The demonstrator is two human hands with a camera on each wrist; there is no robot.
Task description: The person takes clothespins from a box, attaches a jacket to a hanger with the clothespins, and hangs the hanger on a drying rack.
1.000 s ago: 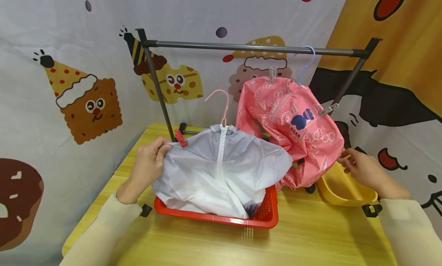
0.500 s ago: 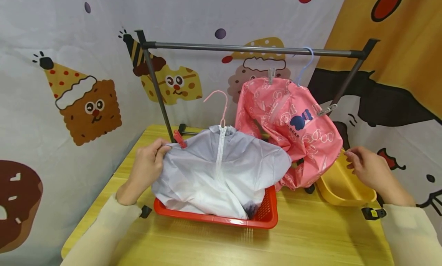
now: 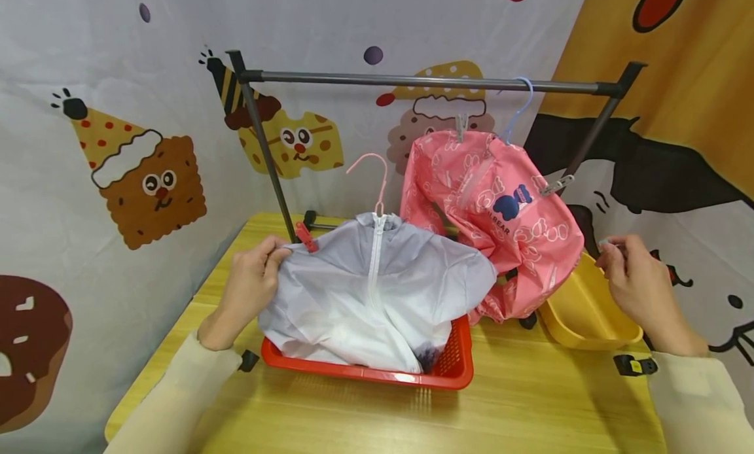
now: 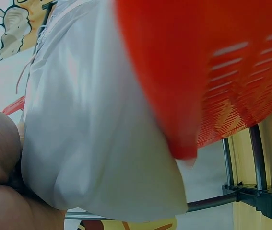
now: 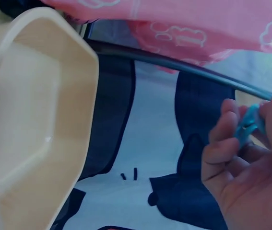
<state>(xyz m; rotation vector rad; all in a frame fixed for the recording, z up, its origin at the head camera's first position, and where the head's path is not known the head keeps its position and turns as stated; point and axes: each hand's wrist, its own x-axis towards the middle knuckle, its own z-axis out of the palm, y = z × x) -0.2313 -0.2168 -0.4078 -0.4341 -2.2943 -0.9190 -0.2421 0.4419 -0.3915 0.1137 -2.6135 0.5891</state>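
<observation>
My left hand [image 3: 249, 290] pinches the shoulder of a grey-and-white zip jacket [image 3: 330, 310] between thumb and fingers. A red clothespin [image 3: 306, 237] is clipped on that shoulder, just beyond my fingertips. The jacket is on a pink hanger [image 3: 381, 186], whose hook stands free below the rail, and its lower part lies in a red basket [image 3: 365, 373]. To the right, my right hand [image 3: 639, 290] is raised above a yellow bin [image 3: 580, 339]. In the right wrist view its curled fingers hold a small teal clothespin [image 5: 249, 125].
A dark metal rack [image 3: 365, 80] stands on the wooden table [image 3: 330, 421]. From its rail a pink printed jacket [image 3: 501, 225] hangs on a blue hanger [image 3: 520, 110], with grey clothespins [image 3: 461, 127] on its shoulders. A patterned cloth backdrop [image 3: 318, 22] is behind the rack.
My right hand has risen up out of the yellow bin and slightly right, and a teal clothespin now shows in its fingers. The left hand and the grey-and-white jacket have stayed put.
</observation>
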